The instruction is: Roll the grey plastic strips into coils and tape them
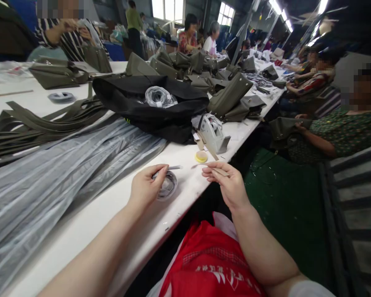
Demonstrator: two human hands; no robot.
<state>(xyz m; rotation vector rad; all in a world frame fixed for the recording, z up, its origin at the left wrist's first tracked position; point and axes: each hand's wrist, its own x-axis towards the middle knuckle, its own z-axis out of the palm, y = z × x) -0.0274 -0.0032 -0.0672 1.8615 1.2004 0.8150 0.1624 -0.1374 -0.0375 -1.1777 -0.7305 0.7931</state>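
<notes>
My left hand [146,185] is closed, thumb against forefinger, on a coiled strap wrapped in clear plastic [169,186]. A short narrow end [175,167] sticks out past the fingertips toward the right. My right hand [230,183] pinches a thin tan strip [221,171] between thumb and fingers, its blurred tip pointing at the left hand. A gap separates the two hands, both above the table's front edge. Just beyond them lies a yellow tape roll [200,156], beside a grey tape dispenser [212,134].
A black bag [120,99] holds a wrapped coil [157,96]. Plastic-sleeved straps [80,165] and loose olive straps [46,123] cover the left side. Several olive handbags [230,97] stand behind. A co-worker [343,132] sits at right; another [71,37] is across the table.
</notes>
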